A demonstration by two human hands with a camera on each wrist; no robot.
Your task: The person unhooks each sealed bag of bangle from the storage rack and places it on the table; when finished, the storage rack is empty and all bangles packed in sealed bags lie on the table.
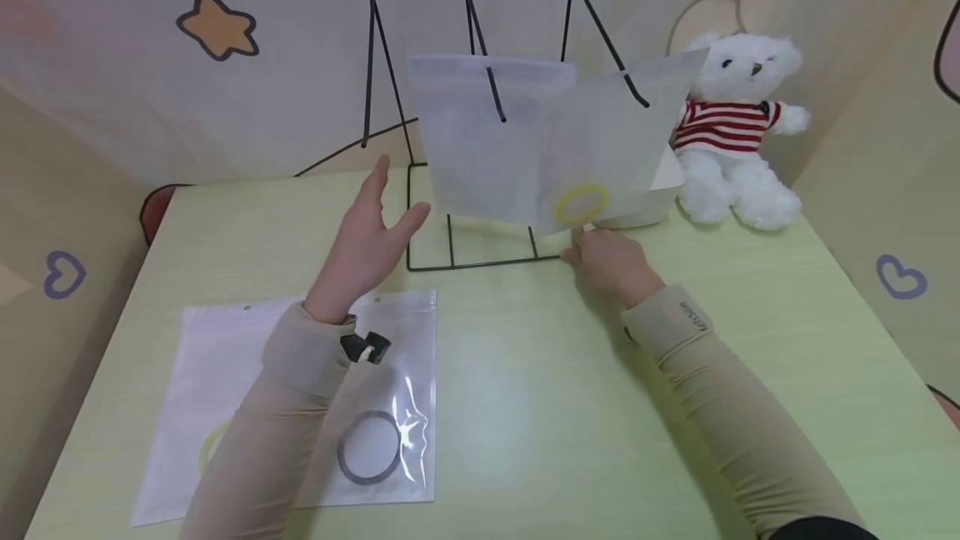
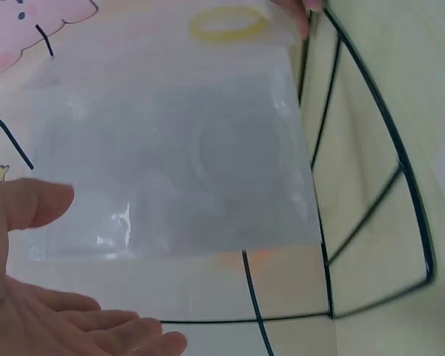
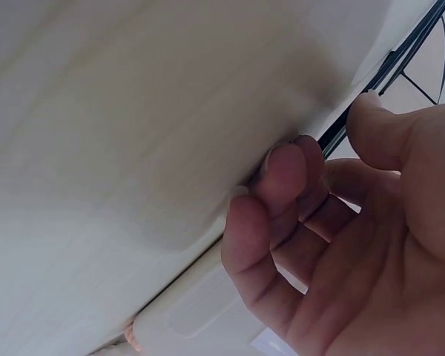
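A black wire rack [image 1: 491, 263] stands on the table with upright prongs. Two translucent plastic bags hang on it: a left bag [image 1: 480, 140] and a right bag [image 1: 607, 136], which shows a yellow ring. Near the rack's left side, my left hand [image 1: 367, 232] is held in the air with thumb and fingers spread, holding nothing. In the left wrist view, its fingers [image 2: 119, 326] are below the bag. My right hand [image 1: 611, 263] grips the front right of the rack's base, its fingers [image 3: 285, 178] curled at the black wire.
Two more bags lie flat on the table at the front left, one with a grey ring [image 1: 369, 447], partly under the left forearm. A white teddy bear [image 1: 738, 132] in a striped shirt sits at the back right, beside a white box [image 1: 660, 194]. Walls enclose the table.
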